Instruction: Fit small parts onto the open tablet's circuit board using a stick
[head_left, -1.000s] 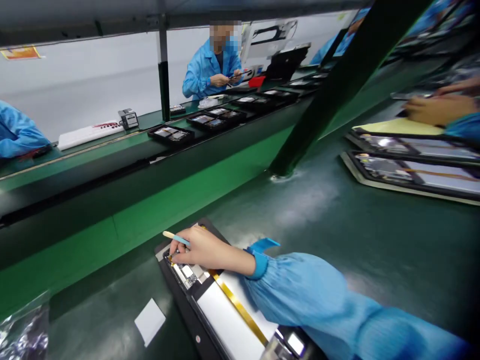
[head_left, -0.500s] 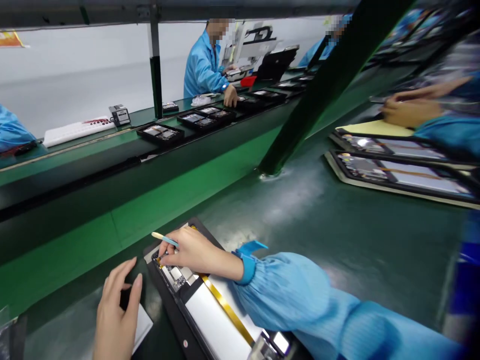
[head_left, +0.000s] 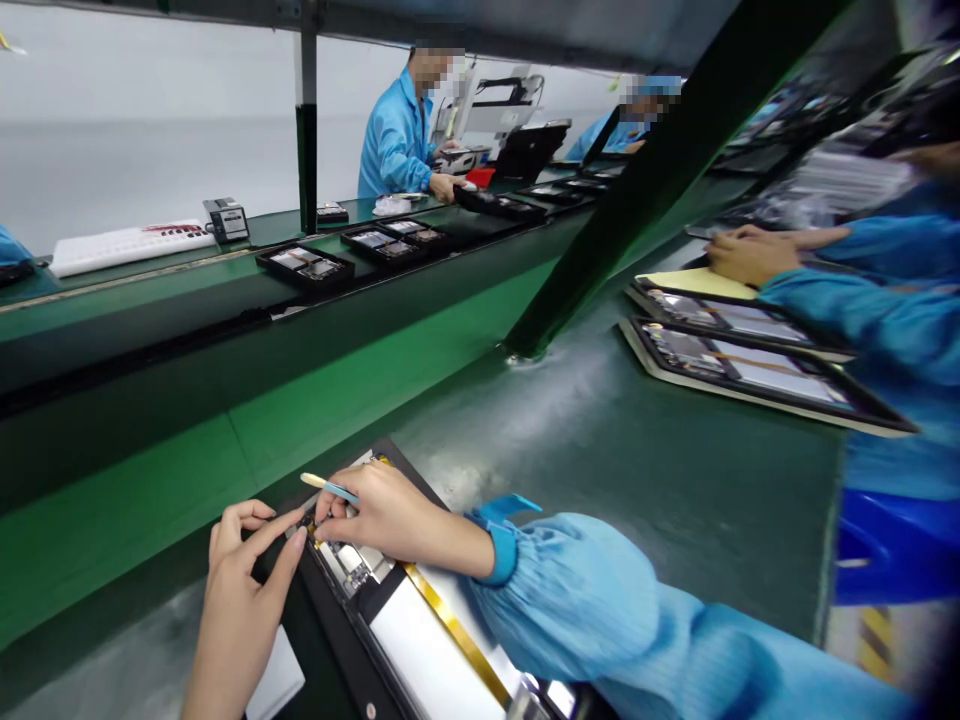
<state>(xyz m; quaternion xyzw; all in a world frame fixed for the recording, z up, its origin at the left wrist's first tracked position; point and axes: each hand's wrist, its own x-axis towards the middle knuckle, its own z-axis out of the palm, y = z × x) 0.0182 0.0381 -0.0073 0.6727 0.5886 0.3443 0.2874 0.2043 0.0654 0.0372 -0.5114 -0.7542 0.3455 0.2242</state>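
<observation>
opened tablet (head_left: 420, 620) lies lower centre, back off, parts bare | right hand (head_left: 379, 515) pinches thin stick (head_left: 330, 488) at its top corner | left hand (head_left: 244, 590) half-curled, forefinger pressing same corner, grasping nothing | judged mid-work: corner connector being seated, cover not on

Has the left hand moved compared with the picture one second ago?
Yes. The left hand, then out of view, now reaches the near corner of the opened device, its forefinger beside the right hand with the thin stick.
</observation>
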